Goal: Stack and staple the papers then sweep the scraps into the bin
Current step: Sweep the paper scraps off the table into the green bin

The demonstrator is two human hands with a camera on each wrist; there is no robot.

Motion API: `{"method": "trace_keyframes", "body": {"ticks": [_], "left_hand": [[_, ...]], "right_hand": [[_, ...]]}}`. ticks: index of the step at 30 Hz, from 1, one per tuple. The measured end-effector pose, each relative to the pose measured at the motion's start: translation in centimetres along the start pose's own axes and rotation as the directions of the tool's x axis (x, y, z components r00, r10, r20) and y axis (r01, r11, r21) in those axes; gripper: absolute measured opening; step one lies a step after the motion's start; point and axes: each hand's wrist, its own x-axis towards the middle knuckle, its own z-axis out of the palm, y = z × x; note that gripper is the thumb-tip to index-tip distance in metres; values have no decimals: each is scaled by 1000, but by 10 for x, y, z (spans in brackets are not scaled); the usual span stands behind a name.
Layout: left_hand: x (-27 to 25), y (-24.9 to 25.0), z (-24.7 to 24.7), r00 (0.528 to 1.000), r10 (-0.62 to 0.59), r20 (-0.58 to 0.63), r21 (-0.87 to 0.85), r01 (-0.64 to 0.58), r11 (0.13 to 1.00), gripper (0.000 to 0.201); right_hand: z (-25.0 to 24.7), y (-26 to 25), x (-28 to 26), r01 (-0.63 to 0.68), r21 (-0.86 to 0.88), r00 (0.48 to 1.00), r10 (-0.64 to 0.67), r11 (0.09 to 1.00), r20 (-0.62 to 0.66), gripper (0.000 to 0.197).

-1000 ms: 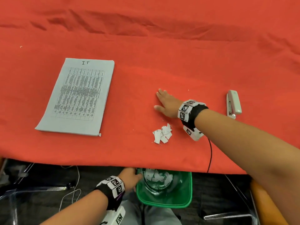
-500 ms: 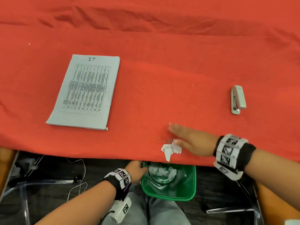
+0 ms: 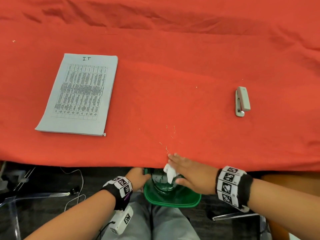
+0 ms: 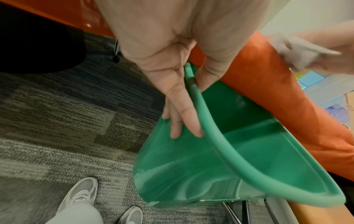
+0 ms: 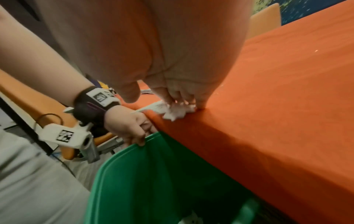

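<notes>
My right hand (image 3: pixel 192 175) lies flat, fingers straight and together, at the near edge of the counter (image 3: pixel 173 84), which is draped in a soft, faintly creased red cloth. Beneath the fingertips (image 5: pixel 200 104) sits a small crumpled wad of torn white paper scraps (image 5: pixel 175 112), ragged-edged, half over the cloth's rounded lip and directly above the bin (image 3: pixel 173 200). My left hand's (image 3: pixel 138 177) grip is clamped on the bin: thumb inside, fingers (image 4: pixel 184 115) pressed straight against the outer wall, pinching the thick rolled rim. The bin is smooth, glossy green plastic with rounded corners, held just below the counter edge; more white scraps lie at its bottom. Thin, pale slivers are scattered on the cloth just beyond my right fingertips. The papers (image 3: pixel 79 94), a squared rectangular stack with a printed table on the top sheet, lie flat far to the left. The stapler (image 3: pixel 242 101), matte grey and blocky, rests closed well to the right.
</notes>
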Motion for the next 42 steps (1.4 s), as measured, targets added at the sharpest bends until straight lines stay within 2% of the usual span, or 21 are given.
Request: {"method": "trace_keyframes", "body": {"ticks": [2, 5, 8, 11, 15, 18, 20, 22, 23, 25, 27, 31, 33, 36, 38, 40, 42], "left_hand": [[2, -1, 0, 1000, 14, -4, -8, -14, 1000, 18], [8, -8, 1, 1000, 29, 2, 4, -29, 1000, 10], [5, -4, 1, 999, 43, -14, 15, -43, 999, 7], [-2, 3, 2, 998, 60, -1, -18, -61, 998, 10], [0, -1, 5, 998, 61, 6, -49, -61, 997, 15], [6, -5, 8, 999, 54, -3, -69, -54, 996, 18], [8, -5, 8, 998, 55, 2, -70, -55, 996, 18], [11, -7, 8, 999, 38, 2, -66, -38, 997, 18], [12, -9, 8, 999, 35, 2, -60, -34, 998, 18], [14, -10, 8, 1000, 25, 4, -58, -25, 998, 20], [13, -8, 8, 1000, 20, 4, -60, -20, 998, 17], [8, 0, 9, 1000, 23, -2, -61, -23, 998, 10], [7, 2, 9, 1000, 27, -8, -39, -27, 999, 6], [6, 1, 8, 999, 24, -27, -27, -25, 999, 15], [7, 1, 8, 999, 20, -31, -25, -21, 999, 17], [6, 3, 8, 1000, 17, -23, -26, -17, 1000, 10], [6, 3, 8, 1000, 14, -17, -26, -14, 1000, 9]], "right_hand": [[-9, 0, -6, -6, 24, 1000, 7, 1000, -9, 77], [-41, 9, 4, -45, 46, 991, 50, 998, -125, 65], [-69, 26, 36, -104, 30, 968, 108, 994, -226, 64], [-76, 33, 65, -160, 20, 957, 160, 987, -242, 69], [-54, 15, 62, -108, -55, 978, 96, 993, -185, 73], [-24, -4, 34, 4, -119, 999, -9, 993, -39, 75], [-8, -13, 12, 67, -127, 994, -55, 990, 98, 77], [-4, -14, -3, 76, -84, 987, -63, 993, 149, 89], [-8, -11, -7, 61, -60, 992, -54, 996, 114, 88], [-27, 1, -4, 8, -27, 1000, -9, 1000, -10, 73], [-51, 19, 9, -68, -18, 990, 65, 998, -125, 66], [-73, 49, 46, -190, -31, 964, 180, 981, -196, 69], [-66, 48, 51, -182, -47, 969, 171, 982, -181, 72], [-38, 28, 32, -97, -98, 988, 84, 990, -127, 75], [-14, 11, 11, -13, -138, 1000, 10, 990, -22, 74], [5, -4, -7, 70, -162, 992, -51, 984, 116, 79], [5, -8, -14, 92, -141, 989, -73, 986, 132, 80]]}}
